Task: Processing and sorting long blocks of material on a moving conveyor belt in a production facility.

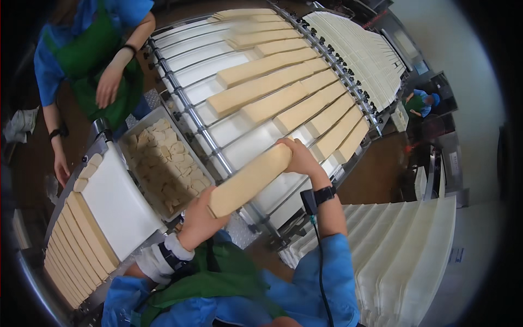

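My left hand [200,220] grips the near end of a long, pale tan block [251,182], which looks like dough or a stack of thin sheets. My right hand [300,157] has its fingers around the far end. Held between both hands, the block hangs slantwise over the lower edge of a white conveyor [241,143]. Similar long blocks [265,96] lie in lanes on that conveyor, divided by thin metal rods. At the left, several narrow tan blocks [79,245] rest side by side on a smaller white belt [118,204].
A grey crate [208,173] of flat tan pieces stands between the two belts. Across from me is a co-worker in a green apron [94,65]. Stacked white trays [396,253] stand at the right. A metal roller bar [196,118] crosses the conveyor. Another person [421,104] is farther off.
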`<state>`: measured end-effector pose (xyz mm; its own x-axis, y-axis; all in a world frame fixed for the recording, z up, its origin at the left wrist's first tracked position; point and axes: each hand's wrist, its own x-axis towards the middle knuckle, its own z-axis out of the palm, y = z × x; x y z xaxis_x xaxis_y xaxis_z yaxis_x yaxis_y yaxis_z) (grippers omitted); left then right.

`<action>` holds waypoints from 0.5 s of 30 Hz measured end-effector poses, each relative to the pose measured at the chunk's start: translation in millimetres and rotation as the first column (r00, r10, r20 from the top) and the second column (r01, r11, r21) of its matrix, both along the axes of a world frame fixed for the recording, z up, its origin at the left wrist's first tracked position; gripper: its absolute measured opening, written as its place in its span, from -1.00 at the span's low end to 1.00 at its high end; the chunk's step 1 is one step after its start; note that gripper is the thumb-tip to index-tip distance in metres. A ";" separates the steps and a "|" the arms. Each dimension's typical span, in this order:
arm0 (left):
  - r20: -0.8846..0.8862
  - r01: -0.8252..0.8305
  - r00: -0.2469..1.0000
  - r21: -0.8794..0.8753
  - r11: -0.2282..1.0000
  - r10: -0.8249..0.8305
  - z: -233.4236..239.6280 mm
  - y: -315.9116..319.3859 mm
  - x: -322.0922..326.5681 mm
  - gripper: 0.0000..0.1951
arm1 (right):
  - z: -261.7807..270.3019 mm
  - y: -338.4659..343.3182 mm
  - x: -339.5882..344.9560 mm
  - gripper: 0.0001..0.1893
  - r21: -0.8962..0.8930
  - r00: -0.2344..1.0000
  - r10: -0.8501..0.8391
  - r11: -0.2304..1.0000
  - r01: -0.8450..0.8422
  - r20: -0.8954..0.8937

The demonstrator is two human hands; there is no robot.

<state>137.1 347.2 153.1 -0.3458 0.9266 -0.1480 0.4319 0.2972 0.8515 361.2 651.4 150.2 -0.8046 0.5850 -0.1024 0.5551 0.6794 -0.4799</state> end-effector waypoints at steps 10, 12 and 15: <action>0.177 -0.046 0.984 0.126 0.991 0.023 -93.7 128.3 78.6 -0.26 | -24.9 57.5 38.8 -0.08 0.396 0.981 -0.194 0.899 0.187 -0.021; 0.328 -0.129 0.942 0.148 0.981 0.074 -109.4 144.0 86.8 -0.30 | -28.4 38.8 39.5 -0.12 0.371 0.989 -0.121 0.917 0.144 -0.085; 0.205 -0.218 0.954 -0.038 0.975 0.221 -79.0 148.1 87.0 -0.35 | -23.4 1.6 32.4 -0.23 0.303 0.983 0.006 0.952 0.052 -0.186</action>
<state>224.1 495.3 74.1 -0.5008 0.8286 -0.2503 0.1702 0.3778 0.9101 393.5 653.0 126.8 -0.7785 0.5836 0.2311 0.4950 0.7972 -0.3456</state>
